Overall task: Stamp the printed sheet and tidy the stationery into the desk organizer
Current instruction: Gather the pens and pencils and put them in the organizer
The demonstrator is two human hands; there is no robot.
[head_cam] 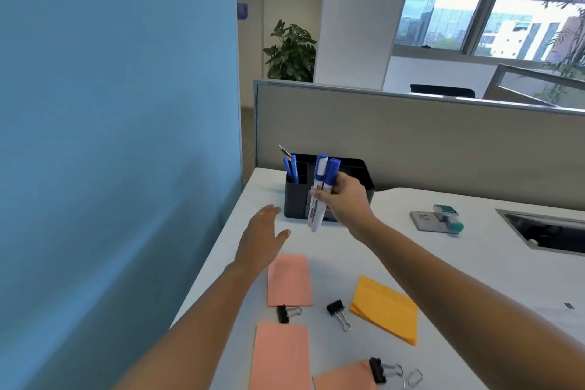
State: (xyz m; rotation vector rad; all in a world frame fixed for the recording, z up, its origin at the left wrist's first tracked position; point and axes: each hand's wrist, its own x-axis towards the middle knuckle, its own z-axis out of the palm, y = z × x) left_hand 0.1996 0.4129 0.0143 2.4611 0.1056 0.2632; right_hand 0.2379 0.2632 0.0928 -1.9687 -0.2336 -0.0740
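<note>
Pink notes and binder clips litter near edge of tabletop. Right hand grips 2 markers just before organizer at far-left corner; left hand flat, holding nothing. Risk: 2-marker grip splays, 1 snags on entry and drops.

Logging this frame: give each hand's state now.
Left hand: open, holding nothing.
Right hand: gripping two blue-capped markers.

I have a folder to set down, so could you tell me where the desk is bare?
Bare desk lies between the organizer and the stamp, and beyond the orange pad toward the cable recess. The near edge is crowded with pink notes and binder clips.
</note>
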